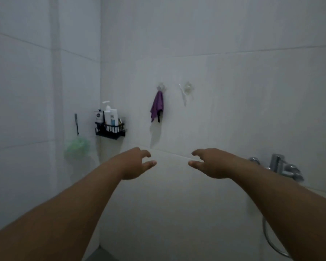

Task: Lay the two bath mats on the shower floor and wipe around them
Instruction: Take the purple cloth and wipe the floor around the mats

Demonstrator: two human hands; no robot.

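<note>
Both my arms reach forward toward the tiled shower wall. My left hand [137,163] is at centre left, fingers loosely curled and apart, holding nothing. My right hand [208,162] faces it a short way to the right, also empty with fingers apart. A purple cloth [157,106] hangs from a clear wall hook above and between the hands. No bath mat is in view. Only a dark sliver of shower floor [100,255] shows at the bottom.
A black wire caddy [110,129] with bottles is fixed in the wall corner at left. A green bath sponge [77,149] hangs below a hook on the left wall. A chrome mixer tap [282,166] with a hose [269,240] sits at right. A second clear hook [187,88] holds a white item.
</note>
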